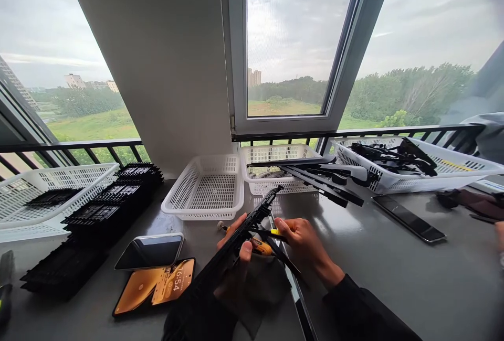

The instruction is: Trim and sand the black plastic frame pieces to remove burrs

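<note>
My left hand is closed round a long black plastic frame part that slants from the lower left up toward the baskets. Under that hand's thumb lies an orange-handled tool. My right hand pinches a thin black and yellow tool and points its tip at the frame part. Both hands hover just above the grey table, in front of the middle white basket. Black sleeves cover both forearms.
Two phones lie at my left, one with a lit orange screen. Stacks of black trays and a white basket stand far left. Baskets with black parts sit at the right, with a dark slab in front of them. A window railing runs behind.
</note>
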The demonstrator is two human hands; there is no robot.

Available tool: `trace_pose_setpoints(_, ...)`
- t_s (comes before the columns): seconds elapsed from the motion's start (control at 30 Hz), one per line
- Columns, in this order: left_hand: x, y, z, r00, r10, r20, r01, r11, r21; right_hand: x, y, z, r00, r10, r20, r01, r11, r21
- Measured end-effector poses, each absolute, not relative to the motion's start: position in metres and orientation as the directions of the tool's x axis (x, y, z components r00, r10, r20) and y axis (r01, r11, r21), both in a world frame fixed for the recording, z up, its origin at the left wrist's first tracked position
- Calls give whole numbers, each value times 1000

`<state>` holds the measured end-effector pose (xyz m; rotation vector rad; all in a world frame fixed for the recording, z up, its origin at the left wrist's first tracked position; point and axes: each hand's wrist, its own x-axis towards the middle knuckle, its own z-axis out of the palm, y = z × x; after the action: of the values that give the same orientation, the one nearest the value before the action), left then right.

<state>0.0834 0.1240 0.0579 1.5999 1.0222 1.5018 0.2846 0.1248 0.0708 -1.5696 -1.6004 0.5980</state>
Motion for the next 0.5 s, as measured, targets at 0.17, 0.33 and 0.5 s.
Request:
trace_pose_setpoints(0.17,89,116,62,2,879,476,-47,-475,879,278,118,80,25,971,237,553,184,-813)
trace_pose_setpoints(0.33,93,121,53,91,879,469,-56,-465,883,280,119,78,141,955,260,550,142,-823)
trace_pose_setpoints(0.5,92,128,38,210,873,441,-47,-442,896,293,128,69,250,950,187,511,35,-859)
